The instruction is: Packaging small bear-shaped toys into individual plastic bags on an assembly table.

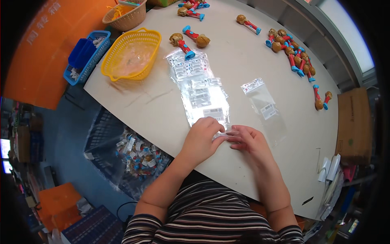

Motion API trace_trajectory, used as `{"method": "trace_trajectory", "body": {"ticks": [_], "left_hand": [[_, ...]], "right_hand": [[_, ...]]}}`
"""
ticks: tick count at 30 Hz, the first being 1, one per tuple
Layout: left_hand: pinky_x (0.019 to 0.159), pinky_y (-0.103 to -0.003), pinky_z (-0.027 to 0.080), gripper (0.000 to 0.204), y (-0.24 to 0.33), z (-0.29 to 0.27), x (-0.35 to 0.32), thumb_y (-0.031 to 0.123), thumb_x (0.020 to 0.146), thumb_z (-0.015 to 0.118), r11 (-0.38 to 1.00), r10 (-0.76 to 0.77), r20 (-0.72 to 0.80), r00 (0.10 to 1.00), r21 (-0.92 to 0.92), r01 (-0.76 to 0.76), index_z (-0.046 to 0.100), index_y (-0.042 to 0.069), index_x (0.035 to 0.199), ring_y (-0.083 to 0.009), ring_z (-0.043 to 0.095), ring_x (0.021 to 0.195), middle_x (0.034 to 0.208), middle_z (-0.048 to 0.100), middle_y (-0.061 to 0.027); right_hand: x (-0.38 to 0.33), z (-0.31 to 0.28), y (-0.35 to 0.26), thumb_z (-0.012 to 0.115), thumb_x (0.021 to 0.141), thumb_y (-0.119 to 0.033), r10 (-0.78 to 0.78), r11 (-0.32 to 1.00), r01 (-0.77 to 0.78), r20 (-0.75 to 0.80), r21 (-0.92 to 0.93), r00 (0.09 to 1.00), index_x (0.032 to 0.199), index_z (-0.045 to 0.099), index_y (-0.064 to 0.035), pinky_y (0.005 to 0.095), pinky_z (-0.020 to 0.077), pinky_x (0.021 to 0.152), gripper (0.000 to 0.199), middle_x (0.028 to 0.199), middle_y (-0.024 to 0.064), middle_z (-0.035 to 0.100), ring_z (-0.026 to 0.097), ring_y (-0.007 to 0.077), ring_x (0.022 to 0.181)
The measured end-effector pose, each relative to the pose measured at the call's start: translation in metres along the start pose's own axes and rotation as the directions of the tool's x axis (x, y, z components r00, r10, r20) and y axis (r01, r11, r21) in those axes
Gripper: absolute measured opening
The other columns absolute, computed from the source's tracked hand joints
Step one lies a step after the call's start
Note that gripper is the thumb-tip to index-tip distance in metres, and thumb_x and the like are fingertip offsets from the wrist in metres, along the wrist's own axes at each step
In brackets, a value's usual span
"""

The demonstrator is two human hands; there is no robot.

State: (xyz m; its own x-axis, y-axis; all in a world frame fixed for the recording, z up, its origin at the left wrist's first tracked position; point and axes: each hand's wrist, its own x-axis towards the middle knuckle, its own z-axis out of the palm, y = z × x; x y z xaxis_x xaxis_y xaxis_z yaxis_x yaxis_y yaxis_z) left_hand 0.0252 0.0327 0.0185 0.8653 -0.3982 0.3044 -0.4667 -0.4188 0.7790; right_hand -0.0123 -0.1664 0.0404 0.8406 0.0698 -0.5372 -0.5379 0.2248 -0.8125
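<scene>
"gripping what?"
"my left hand (199,140) pinches clear plastic (224,134) near the bag stack (200,96); if right hand (252,142) also holds, i cannot tell."
"what risk?"
"uneven pulling, then it may slip or wrinkle."

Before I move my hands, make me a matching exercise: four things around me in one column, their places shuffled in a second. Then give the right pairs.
Things
1. Yellow plastic basket
2. Stack of clear bags
3. Single clear bag
4. Brown cardboard box

Places
A. Flat on the table, beyond the right hand
B. Beside the table's right edge
C. Near the table's left edge
D. In overlapping layers, just beyond the left hand

Right pairs: 1-C, 2-D, 3-A, 4-B
</scene>
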Motion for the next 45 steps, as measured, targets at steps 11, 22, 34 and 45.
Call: {"method": "trace_trajectory", "body": {"ticks": [11, 22, 34, 45], "left_hand": [[0.084, -0.041, 0.048, 0.037, 0.004, 0.011, -0.007, 0.013, 0.077, 0.077, 0.995, 0.023, -0.055, 0.998, -0.095, -0.028, 0.062, 0.002, 0.108, -0.0351, 0.059, 0.098, 0.104, 0.061, -0.0146], [0.103, -0.042, 0.044, 0.053, -0.024, 0.02, -0.01, 0.016, 0.093, 0.065, 0.777, -0.311, -0.01, 0.95, -0.578, 0.249, 0.041, -0.004, 0.136, -0.0298, 0.051, 0.124, 0.132, 0.049, -0.021], [0.083, -0.04, 0.051, 0.036, 0.025, 0.018, -0.028, 0.007, 0.079, 0.07, 0.997, 0.037, -0.057, 0.998, 0.071, -0.032, 0.062, -0.002, 0.112, -0.0366, 0.063, 0.098, 0.105, 0.064, -0.0219], [0.072, -0.038, 0.051, 0.01, 0.023, 0.025, -0.023, 0.002, 0.081, 0.063, 0.955, -0.001, -0.286, 0.958, 0.283, 0.085, 0.066, -0.001, 0.089, -0.0314, 0.066, 0.08, 0.087, 0.066, -0.0171]], "right_hand": [[0.003, 0.015, 0.017, 0.06, 0.097, -0.02, -0.135, 0.99, 0.137, -0.069, 0.023, 0.988, 0.14, 0.037, 0.0007, 0.0319, 0.0556, 0.088, 0.053, 0.117, 0.0167, 0.066, 0.066, 0.0205, 0.103], [-0.001, 0.032, 0.033, 0.07, 0.088, -0.007, -0.152, 0.981, 0.17, -0.174, 0.095, 0.973, 0.141, 0.034, 0.0026, 0.0268, 0.0552, 0.078, 0.064, 0.106, 0.0167, 0.069, 0.069, 0.0175, 0.087], [0.003, 0.039, 0.04, 0.077, 0.082, -0.013, -0.49, 0.871, 0.438, -0.377, -0.221, 0.786, 0.098, 0.06, 0.0032, 0.0248, 0.0487, 0.05, 0.028, 0.066, 0.0094, 0.068, 0.065, 0.0115, 0.057], [-0.002, 0.019, 0.032, 0.08, 0.079, -0.021, -0.589, 0.778, 0.509, -0.148, -0.368, 0.794, 0.101, 0.062, 0.0024, 0.0287, 0.0485, 0.055, 0.037, 0.062, 0.0098, 0.066, 0.062, 0.0144, 0.054]]}}
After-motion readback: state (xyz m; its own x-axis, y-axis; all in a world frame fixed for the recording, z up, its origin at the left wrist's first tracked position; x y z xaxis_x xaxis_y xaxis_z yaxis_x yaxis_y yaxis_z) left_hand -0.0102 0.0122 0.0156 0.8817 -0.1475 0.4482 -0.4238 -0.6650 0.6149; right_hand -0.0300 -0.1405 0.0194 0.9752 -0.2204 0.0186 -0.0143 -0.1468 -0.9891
